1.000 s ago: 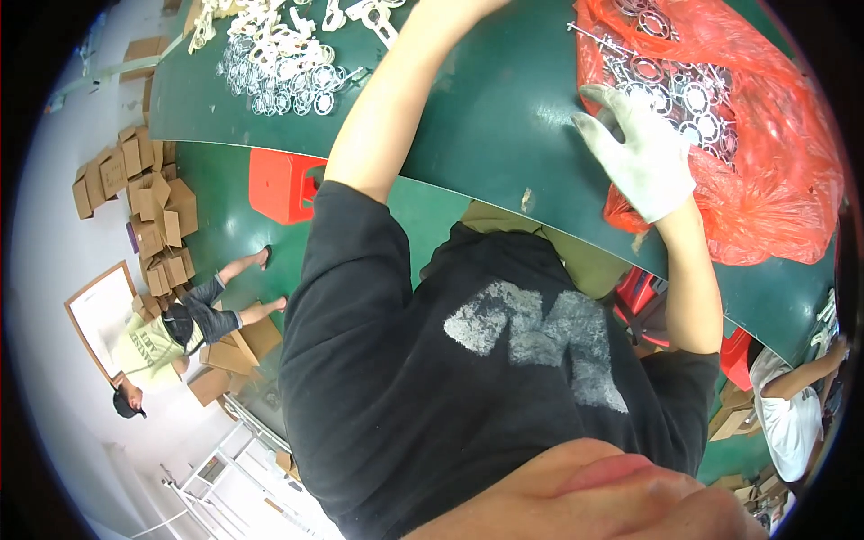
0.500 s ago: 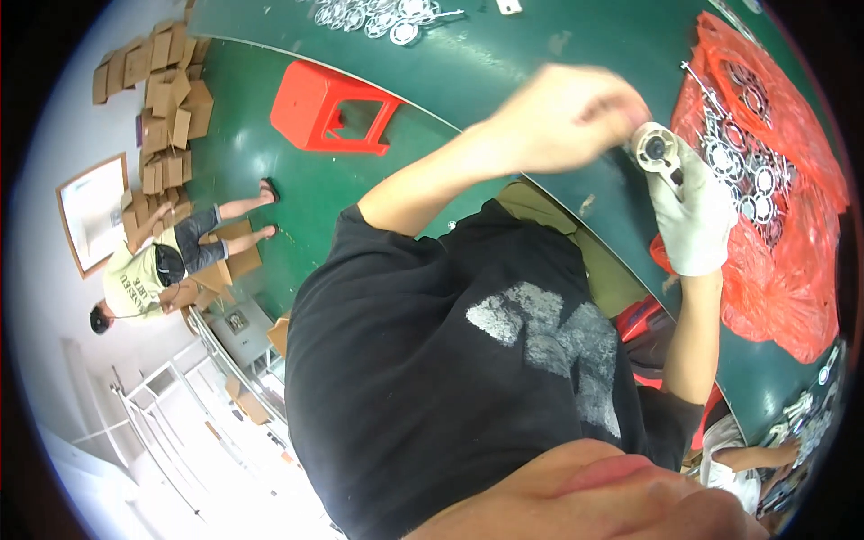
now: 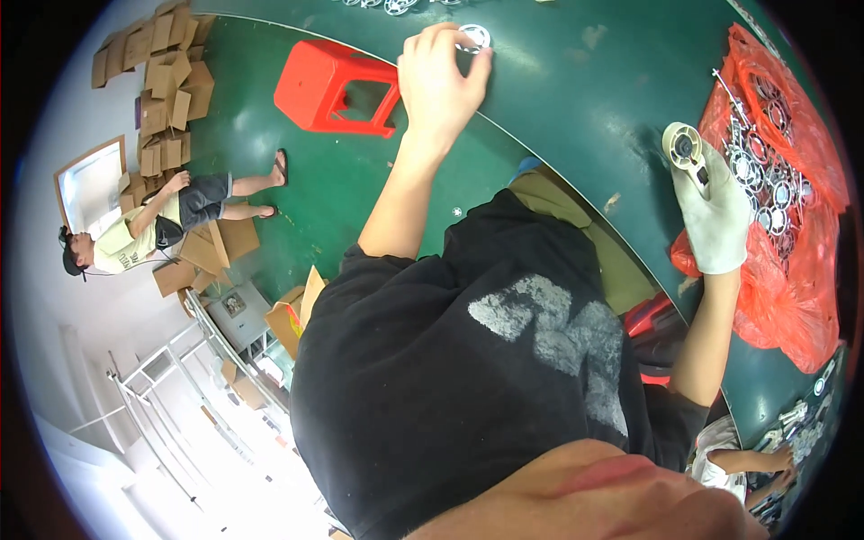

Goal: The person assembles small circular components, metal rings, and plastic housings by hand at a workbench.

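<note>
My bare left hand [image 3: 439, 85] reaches over the green table's edge, with fingers and thumb around the rim of a small silver spoked ring [image 3: 475, 38] at the tabletop. In a whitish glove, my right hand [image 3: 711, 211] grips a cream round wheel-like piece [image 3: 683, 144] with a dark hub. Its exact kind is unclear. Beside that glove lies a red plastic bag [image 3: 792, 306], open over a heap of silver spoked metal parts [image 3: 765, 180].
More silver parts [image 3: 396, 5] lie along the table's far edge. A red stool [image 3: 310, 85] stands on the green floor to the left. Cardboard boxes [image 3: 171, 90] and another person [image 3: 121, 243] are farther left. Another worker's arm [image 3: 751, 461] shows at lower right.
My left hand has swung left, away from the cream piece, to the table's far side with a silver ring. My right hand has shifted slightly right, still gripping the cream piece.
</note>
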Demonstrator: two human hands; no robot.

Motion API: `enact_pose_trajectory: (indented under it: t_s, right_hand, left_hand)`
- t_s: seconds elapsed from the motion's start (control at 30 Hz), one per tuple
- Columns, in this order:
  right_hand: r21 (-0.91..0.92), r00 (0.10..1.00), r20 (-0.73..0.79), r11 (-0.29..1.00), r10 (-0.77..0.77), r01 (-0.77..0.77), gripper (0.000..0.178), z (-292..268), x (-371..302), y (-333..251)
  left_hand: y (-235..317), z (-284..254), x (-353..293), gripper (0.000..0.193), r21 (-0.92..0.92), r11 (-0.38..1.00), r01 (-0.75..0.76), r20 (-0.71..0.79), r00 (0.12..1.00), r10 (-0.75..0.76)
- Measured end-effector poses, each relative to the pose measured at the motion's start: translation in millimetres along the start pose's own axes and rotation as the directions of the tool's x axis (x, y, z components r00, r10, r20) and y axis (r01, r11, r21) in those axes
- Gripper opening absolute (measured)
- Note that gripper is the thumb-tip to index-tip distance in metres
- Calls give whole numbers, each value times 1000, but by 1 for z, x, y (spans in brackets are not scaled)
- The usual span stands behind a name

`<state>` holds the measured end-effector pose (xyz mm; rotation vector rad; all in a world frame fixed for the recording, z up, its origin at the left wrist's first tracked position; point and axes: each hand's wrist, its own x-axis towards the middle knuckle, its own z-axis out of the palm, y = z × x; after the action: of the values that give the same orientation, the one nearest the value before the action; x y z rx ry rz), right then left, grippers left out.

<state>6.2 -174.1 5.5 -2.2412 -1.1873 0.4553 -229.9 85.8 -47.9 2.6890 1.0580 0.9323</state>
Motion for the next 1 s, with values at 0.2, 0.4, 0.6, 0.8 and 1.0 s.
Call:
enact_pose_trajectory:
  t_s: [0.2,0.4,0.6,0.8,1.0]
  right_hand:
    - [-21,998,6,997,69,-69,46,-6,2,-1]
    - [-13,996,-36,997,78,-78,44,-5,2,2]
    - [-120,998,-47,991,47,-52,41,-7,2,8]
    - [-199,997,-39,977,66,-72,33,-10,1,-8]
    - [-201,995,-79,978,-63,46,32,-6,-6,-5]
  left_hand:
    - [45,12,9,41,-268,944,-193,115,966,230]
    - [77,21,18,52,-267,927,-265,171,933,316]
    - [80,14,29,61,-318,883,-345,254,866,430]
    - [100,13,27,53,-501,802,-325,184,865,466]
    - [148,25,42,43,-278,590,-758,-84,631,772]
